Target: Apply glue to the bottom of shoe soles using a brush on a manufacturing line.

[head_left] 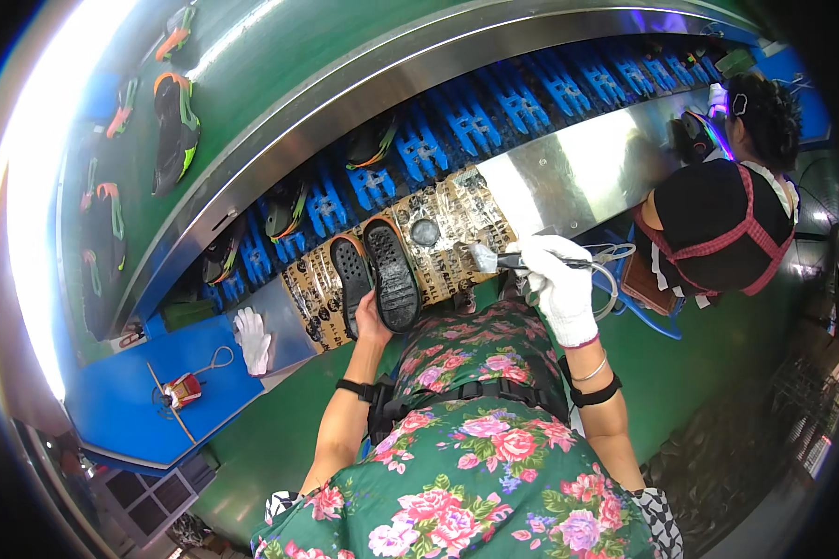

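Observation:
My bare left hand (372, 323) is closed at the heel end of a black shoe sole (393, 273) with a ridged face and an orange edge at its tip. Close against it on the left lies a second black sole (349, 277), dotted with holes at its upper end; whether my fingers grip this one too is hidden. In a white glove, my right hand (559, 284) is wrapped round a black-handled tool (513, 262). The tool's flat pale end points left, apart from the soles. A dark round disc (425, 232) rests between, on the taped brown covering (466, 210) of the bench.
Beyond the bench runs a line of blue racks (419, 149), some carrying dark shoes (284, 210). More shoe parts lie on the green surface (252, 56) at far left. A white glove (252, 340) lies near the blue table (121, 401). A co-worker (718, 219) sits at right, beside cables (611, 265).

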`<state>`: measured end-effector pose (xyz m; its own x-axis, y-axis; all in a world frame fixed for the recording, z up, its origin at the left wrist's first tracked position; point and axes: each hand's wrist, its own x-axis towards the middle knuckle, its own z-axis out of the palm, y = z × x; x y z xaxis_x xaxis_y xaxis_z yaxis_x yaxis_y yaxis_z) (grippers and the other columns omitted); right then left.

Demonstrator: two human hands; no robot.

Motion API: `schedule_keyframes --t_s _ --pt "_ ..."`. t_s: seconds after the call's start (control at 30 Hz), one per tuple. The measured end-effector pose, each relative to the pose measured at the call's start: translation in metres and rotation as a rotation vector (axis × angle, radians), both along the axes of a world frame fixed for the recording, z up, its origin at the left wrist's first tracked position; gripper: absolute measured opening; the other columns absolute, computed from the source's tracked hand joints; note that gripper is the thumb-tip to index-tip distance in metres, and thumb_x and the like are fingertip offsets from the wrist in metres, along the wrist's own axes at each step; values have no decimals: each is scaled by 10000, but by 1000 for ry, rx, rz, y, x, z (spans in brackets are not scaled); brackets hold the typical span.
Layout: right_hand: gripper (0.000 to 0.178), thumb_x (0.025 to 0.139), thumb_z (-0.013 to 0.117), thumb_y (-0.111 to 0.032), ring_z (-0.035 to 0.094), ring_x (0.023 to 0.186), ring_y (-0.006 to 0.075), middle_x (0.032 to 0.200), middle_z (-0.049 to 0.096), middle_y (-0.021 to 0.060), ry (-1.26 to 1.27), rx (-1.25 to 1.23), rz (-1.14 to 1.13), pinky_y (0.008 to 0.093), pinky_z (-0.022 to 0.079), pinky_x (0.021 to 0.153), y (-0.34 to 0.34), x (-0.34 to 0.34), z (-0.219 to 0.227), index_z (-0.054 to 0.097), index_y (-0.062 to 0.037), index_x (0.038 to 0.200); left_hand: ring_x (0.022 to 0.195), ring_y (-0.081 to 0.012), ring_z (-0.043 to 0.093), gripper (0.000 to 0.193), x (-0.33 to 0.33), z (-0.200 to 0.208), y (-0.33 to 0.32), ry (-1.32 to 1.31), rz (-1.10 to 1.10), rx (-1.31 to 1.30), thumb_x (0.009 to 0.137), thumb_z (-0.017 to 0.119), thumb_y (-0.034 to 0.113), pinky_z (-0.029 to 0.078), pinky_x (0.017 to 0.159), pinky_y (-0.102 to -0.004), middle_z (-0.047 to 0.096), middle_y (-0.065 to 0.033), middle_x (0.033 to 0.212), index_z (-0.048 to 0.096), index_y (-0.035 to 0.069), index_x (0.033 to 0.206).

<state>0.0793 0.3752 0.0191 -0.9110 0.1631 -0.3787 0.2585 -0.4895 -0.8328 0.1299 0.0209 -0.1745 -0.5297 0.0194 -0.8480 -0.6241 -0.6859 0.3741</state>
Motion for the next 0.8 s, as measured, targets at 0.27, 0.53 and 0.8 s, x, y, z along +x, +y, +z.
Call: schedule_keyframes --t_s 0.27,0.53,0.8 --pt "176 864 714 -27 576 561 62 767 725 53 -40 -35 -5 194 406 500 -8 6 -12 765 12 1028 1186 -218 609 448 -25 105 28 321 -306 -757 985 556 219 447 1002 -373 664 -104 1266 576 30 1391" --pt "176 875 705 -13 592 585 79 809 735 64 8 -7 -70 205 443 533 0 6 -5 761 25 1038 939 -157 653 456 -240 283 124 1146 -676 -706 974 618 204 513 857 -302 696 -97 1042 569 -28 1363" --pt "171 877 715 -4 599 626 68 844 739 55 10 -81 -145 204 462 549 5 20 -5 764 12 1039 738 -126 663 738 -483 323 202 1165 -945 -1239 900 702 543 554 716 -275 667 -73 935 551 -20 1353"
